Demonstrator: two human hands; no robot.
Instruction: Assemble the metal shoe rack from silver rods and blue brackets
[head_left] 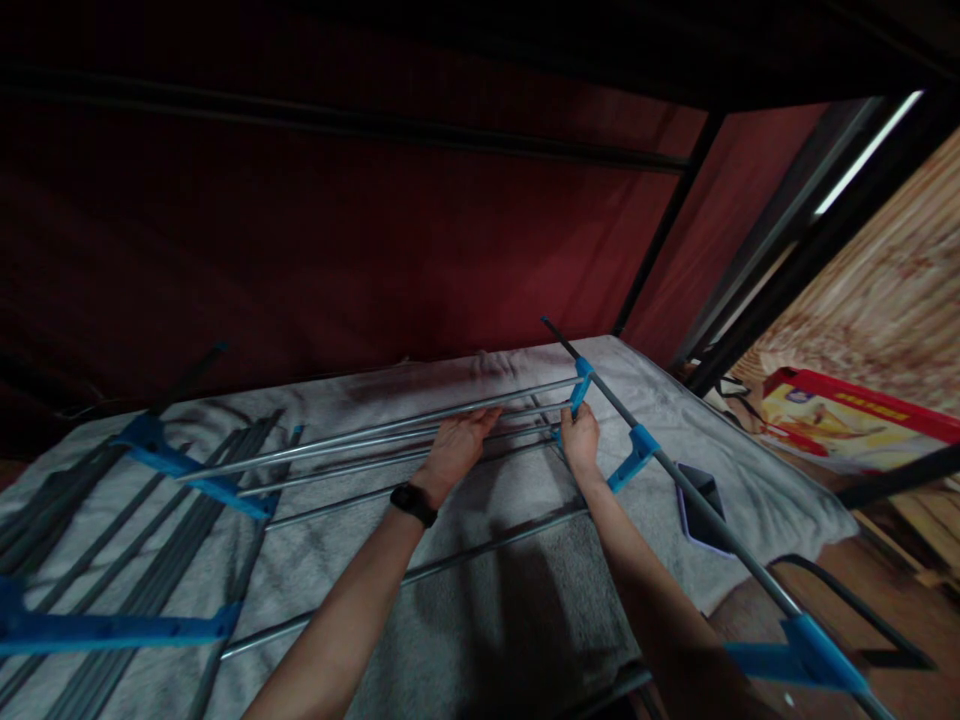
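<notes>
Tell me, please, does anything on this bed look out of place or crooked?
Yes. A drying rack with blue connectors lies flat on the grey blanket, not standing. Its metal rods fan out unevenly instead of running parallel. The left hand grips the rods; the right hand is at a blue connector.

A dim space under a black metal bunk frame (750, 300), backed by a dark red wall (375, 230). A grey blanket (480, 600) covers the bed; right, wood-grain floor (885, 290) and a red box (855, 415).
</notes>
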